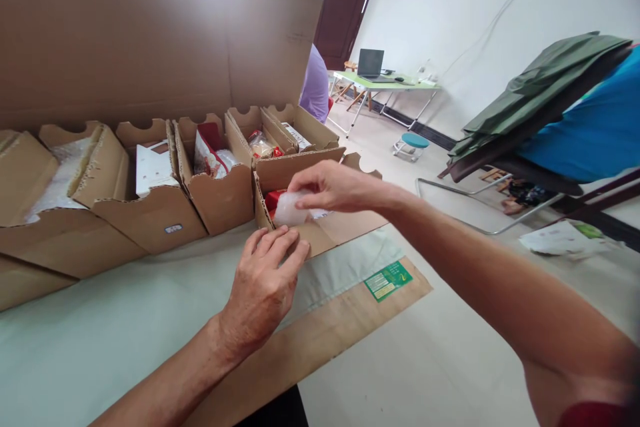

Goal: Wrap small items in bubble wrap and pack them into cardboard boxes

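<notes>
My right hand [325, 188] reaches into an open cardboard box [345, 220] at the end of the front row. Its thumb and fingers are closed around a whitish, translucent wrapped bundle, perhaps foam or bubble wrap [291, 211]. Beside that bundle, something red [273, 200] shows inside the box. My left hand [270, 270] lies with its fingers stretched out against the box's front wall, fingertips at the rim. What lies deeper in the box is hidden by my right hand and the bundle.
Several cardboard bins [220, 197] stand to the left, holding bubble-wrapped and packaged items. A tall cardboard panel [150, 40] rises behind them. A person in a purple top [315, 83] is beyond it. On the right are a folding table [395, 82], a stool [414, 141] and a draped chair [545, 93].
</notes>
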The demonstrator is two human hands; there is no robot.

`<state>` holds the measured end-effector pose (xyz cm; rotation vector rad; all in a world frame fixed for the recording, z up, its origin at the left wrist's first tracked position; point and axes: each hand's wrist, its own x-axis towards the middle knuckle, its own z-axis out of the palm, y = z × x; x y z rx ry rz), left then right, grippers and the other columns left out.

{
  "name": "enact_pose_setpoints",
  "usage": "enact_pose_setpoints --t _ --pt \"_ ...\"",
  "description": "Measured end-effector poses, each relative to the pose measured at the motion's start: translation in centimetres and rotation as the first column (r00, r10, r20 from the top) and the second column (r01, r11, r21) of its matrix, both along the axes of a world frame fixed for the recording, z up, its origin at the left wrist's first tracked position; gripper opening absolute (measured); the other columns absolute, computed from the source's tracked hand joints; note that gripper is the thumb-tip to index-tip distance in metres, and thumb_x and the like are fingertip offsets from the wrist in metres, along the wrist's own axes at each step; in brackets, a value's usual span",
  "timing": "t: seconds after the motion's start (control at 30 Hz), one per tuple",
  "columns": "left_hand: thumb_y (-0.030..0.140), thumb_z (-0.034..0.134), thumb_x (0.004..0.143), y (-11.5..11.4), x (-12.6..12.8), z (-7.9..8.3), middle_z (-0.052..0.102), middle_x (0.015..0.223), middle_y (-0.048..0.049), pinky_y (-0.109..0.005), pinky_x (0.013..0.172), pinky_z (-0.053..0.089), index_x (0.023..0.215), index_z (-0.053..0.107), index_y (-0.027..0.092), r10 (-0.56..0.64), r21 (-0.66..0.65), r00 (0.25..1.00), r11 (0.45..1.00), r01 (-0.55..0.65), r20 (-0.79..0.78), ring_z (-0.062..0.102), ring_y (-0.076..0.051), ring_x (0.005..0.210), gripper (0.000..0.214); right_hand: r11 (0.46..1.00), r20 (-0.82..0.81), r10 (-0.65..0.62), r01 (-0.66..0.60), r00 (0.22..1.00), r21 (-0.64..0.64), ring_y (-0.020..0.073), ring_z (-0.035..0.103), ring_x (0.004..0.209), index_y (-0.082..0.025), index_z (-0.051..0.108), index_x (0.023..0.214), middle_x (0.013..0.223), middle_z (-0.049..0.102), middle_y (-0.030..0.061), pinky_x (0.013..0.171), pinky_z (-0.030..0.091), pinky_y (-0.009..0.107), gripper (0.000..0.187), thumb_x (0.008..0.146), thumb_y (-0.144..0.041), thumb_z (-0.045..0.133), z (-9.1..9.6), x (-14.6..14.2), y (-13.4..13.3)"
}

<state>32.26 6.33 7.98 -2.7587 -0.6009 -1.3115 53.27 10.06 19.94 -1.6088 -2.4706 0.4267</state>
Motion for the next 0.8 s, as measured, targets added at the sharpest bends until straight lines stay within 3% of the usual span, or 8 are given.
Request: enact_pose_setpoints --t 0.13,0.3,0.43,0.5,0.57,0.63,0.7,0.8 --pt "0.000 0.053 0.091 0.0 -0.2 0.1 0.075 0.122 -0.0142 -0.053 0.096 0.056 0.118 0.069 0.013 0.001 -0.017 1.000 1.000 -0.002 -0.020 0.068 -0.032 0.115 0.034 0.995 0.360 -0.100 0.097 0.927 0.027 0.0246 0.070 0.092 -0.019 0.078 0.107 0.102 0.080 0.0089 0.070 0.039 0.029 0.021 0.091 -0.017 0.065 -2.8 -2.3 0.1" --pt "0.005 0.053 0.095 0.2 -0.2 0.0 0.075 0.122 -0.0127 -0.052 0.098 0.055 0.119 0.068 0.014 -0.013 -0.039 1.000 0.999 0.013 -0.013 0.069 -0.031 0.115 0.030 0.999 0.589 -0.035 0.039 0.807 0.005 0.0299 0.073 0.094 -0.015 0.080 0.093 0.093 0.080 0.0149 0.073 0.044 0.033 0.018 0.091 -0.013 0.063 -2.7 -4.0 1.3" --pt "0.007 0.056 0.097 0.1 -0.5 0.4 0.075 0.118 -0.0119 -0.045 0.098 0.056 0.121 0.065 0.015 -0.027 -0.079 0.990 0.996 0.038 0.138 0.069 -0.025 0.111 0.027 0.999 0.480 0.010 0.014 0.877 -0.046 0.0262 0.074 0.091 -0.017 0.080 0.095 0.094 0.081 0.0096 0.075 0.046 0.032 0.013 0.087 -0.017 0.070 -1.3 -2.9 1.4" --pt "0.007 0.055 0.097 0.1 -1.4 0.7 0.073 0.120 -0.0125 -0.042 0.100 0.055 0.126 0.062 0.016 0.007 -0.114 0.971 0.993 0.021 0.237 0.067 -0.023 0.114 0.031 0.993 0.254 -0.101 0.080 0.962 0.091 0.0237 0.073 0.091 -0.020 0.079 0.099 0.099 0.080 0.0058 0.078 0.049 0.031 0.014 0.088 -0.023 0.070 -0.5 -1.2 -0.3" --pt "0.011 0.056 0.097 0.1 -2.6 0.6 0.071 0.123 -0.0125 -0.041 0.101 0.055 0.131 0.060 0.018 0.080 -0.226 0.953 0.974 -0.013 0.291 0.066 -0.023 0.117 0.035 0.894 -0.080 -0.291 0.300 0.954 0.333 0.0224 0.072 0.092 -0.021 0.077 0.102 0.101 0.080 0.0047 0.081 0.051 0.032 0.017 0.092 -0.026 0.064 -0.2 1.0 -3.4" --pt "0.017 0.057 0.097 0.5 -3.6 0.0 0.070 0.125 -0.0118 -0.042 0.100 0.057 0.132 0.060 0.019 0.176 -0.424 0.942 0.905 -0.040 0.287 0.068 -0.023 0.115 0.036 0.651 -0.392 -0.422 0.574 0.818 0.497 0.0235 0.071 0.093 -0.022 0.075 0.100 0.102 0.079 0.0070 0.083 0.052 0.035 0.018 0.095 -0.029 0.060 -0.8 3.5 -7.1" --pt "0.025 0.059 0.096 0.9 -4.1 -1.2 0.068 0.129 -0.0124 -0.045 0.097 0.058 0.136 0.058 0.021 0.238 -0.612 0.938 0.790 -0.037 0.251 0.068 -0.025 0.115 0.040 0.453 -0.585 -0.478 0.754 0.655 0.475 0.0252 0.071 0.095 -0.021 0.074 0.101 0.103 0.079 0.0105 0.086 0.052 0.039 0.018 0.093 -0.033 0.063 -2.6 5.9 -10.4" --pt "0.034 0.063 0.094 1.7 -3.0 -3.3 0.059 0.145 -0.0173 -0.050 0.099 0.058 0.149 0.046 0.022 0.247 -0.749 0.939 0.662 0.018 0.241 0.062 -0.031 0.129 0.059 0.467 -0.704 -0.538 0.859 0.464 0.209 0.0303 0.070 0.102 -0.019 0.071 0.111 0.115 0.075 0.0149 0.082 0.054 0.043 0.039 0.080 -0.043 0.073 -7.2 8.9 -12.4"
